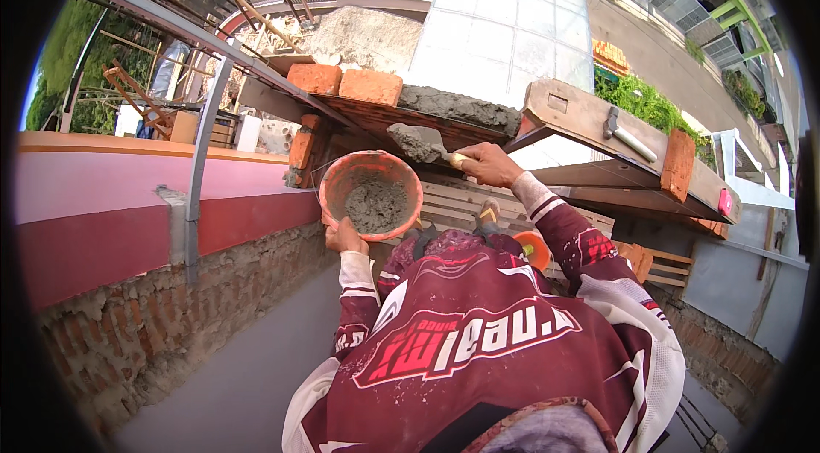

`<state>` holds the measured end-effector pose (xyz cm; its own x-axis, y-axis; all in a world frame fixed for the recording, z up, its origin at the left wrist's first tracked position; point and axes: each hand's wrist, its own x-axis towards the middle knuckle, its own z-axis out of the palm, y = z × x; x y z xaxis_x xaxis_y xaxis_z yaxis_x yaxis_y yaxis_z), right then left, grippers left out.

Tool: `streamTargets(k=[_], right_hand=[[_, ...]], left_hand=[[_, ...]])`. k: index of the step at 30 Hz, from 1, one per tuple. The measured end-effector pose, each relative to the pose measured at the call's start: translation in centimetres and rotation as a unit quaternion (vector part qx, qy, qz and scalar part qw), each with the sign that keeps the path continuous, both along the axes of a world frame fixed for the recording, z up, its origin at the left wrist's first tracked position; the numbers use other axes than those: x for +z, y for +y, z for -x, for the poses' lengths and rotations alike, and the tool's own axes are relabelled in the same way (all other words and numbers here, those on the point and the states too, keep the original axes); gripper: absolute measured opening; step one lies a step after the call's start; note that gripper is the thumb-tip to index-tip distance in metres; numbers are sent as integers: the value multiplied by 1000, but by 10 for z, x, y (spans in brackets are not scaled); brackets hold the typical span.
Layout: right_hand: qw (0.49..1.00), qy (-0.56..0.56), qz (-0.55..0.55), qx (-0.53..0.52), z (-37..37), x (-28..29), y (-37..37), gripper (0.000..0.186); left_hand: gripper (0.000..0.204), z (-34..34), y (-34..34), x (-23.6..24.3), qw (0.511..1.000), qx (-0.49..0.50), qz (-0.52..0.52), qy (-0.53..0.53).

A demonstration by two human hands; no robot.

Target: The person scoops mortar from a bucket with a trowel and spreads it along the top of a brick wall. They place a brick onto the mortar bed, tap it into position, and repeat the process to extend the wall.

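Observation:
My left hand (343,237) grips the rim of an orange plastic bucket (340,181) holding grey mortar (376,204), and holds it up in front of my chest. My right hand (489,164) is closed on the handle of a trowel (420,144) whose blade carries a lump of wet mortar just above the bucket's far rim. Beyond the trowel lies a course of red bricks (344,82) with a fresh grey mortar bed (459,106) spread along the wall top.
A long wooden straightedge (589,120) lies along the wall at right with a hammer (623,135) on it and a brick (677,164) leaning against it. A grey metal post (202,154) rises at left beside a red-topped brick wall (154,299). Wooden planks (461,201) lie under my feet.

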<state>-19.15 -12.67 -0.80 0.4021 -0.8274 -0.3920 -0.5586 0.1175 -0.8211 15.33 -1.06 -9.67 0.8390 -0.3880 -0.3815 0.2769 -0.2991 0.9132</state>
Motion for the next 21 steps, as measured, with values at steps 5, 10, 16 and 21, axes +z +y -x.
streamTargets(k=[5, 10, 16, 21], right_hand=[[958, 249, 144, -9, 2, -38, -71, 36], [909, 345, 233, 1, -16, -96, -107, 32], [929, 344, 128, -42, -39, -106, -106, 32], [946, 319, -7, -62, -77, -102, -127, 32]], left_hand=[[14, -24, 58, -4, 997, 60, -29, -39], [17, -57, 125, 4, 984, 126, -102, -74], [18, -77, 166, -3, 968, 200, -117, -97], [20, -83, 165, 2, 970, 154, -156, -105]])
